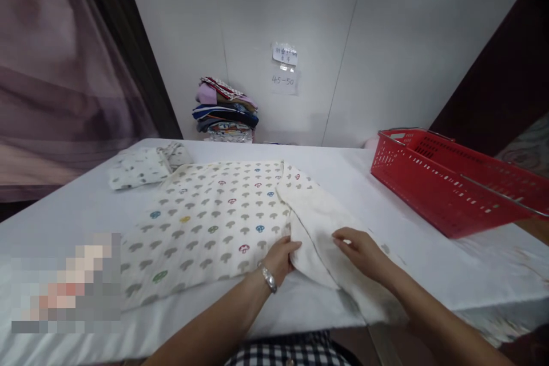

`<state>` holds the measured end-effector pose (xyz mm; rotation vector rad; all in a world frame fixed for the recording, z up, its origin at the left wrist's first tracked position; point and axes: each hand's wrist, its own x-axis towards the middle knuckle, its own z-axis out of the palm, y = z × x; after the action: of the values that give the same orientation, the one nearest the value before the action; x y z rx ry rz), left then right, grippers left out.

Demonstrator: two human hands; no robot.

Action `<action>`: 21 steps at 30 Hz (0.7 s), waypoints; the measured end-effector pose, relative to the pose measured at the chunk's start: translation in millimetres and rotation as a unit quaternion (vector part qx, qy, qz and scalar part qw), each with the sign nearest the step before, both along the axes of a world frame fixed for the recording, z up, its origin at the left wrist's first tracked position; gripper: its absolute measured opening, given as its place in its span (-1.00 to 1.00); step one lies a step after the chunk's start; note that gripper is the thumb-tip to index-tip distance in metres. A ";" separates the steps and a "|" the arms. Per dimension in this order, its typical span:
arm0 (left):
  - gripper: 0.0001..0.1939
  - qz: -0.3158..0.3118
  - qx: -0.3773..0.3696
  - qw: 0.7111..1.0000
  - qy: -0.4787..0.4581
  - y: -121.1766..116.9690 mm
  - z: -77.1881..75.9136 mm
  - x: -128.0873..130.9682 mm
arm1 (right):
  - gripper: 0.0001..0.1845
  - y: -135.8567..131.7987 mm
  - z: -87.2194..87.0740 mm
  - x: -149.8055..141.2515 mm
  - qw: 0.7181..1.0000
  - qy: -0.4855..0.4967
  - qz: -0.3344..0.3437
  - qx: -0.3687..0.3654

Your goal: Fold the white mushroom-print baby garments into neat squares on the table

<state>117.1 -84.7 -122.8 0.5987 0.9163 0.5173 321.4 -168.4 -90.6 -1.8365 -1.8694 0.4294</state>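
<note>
A cream cloth (223,223) printed with grey and coloured mushrooms lies spread on the table in the head view. Its right part is turned over, so a plain white flap (313,211) shows its underside. My left hand (281,257), with a silver bracelet at the wrist, grips the near edge of the cloth beside the fold, thumb on top. My right hand (362,249) is over the flap, its thumb and fingers closed in a pinch at the fabric. The cloth's right end passes partly under my right forearm.
A folded white spotted cloth (143,166) lies at the table's far left. A red plastic basket (429,194) with metal handles stands at right. Folded fabrics (225,111) are piled beyond the back edge, by a wall with paper notes (285,68). A blurred patch covers the lower left.
</note>
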 end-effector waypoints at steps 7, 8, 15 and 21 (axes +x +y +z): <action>-0.79 0.004 0.011 1.000 -0.001 -6.7 -1.4 -7.1 | -0.67 49.8 -29.2 61.7 0.955 0.101 -0.277 -0.026; -0.80 0.007 0.013 1.000 -0.003 -7.5 -0.7 -8.8 | -0.66 55.3 -30.3 69.7 0.946 0.115 -0.300 -0.041; -0.82 0.027 0.011 1.000 0.003 -10.4 7.7 -13.3 | -0.72 85.4 -34.3 81.7 0.907 0.259 -0.320 -0.087; -0.85 0.029 0.022 0.999 -0.001 -10.4 5.9 -5.6 | -0.77 107.2 -20.0 77.6 0.871 0.347 -0.338 0.084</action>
<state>111.5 -95.1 -116.9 0.6123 0.9246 0.5911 399.0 -61.2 -110.5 -1.7485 -0.7038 0.5440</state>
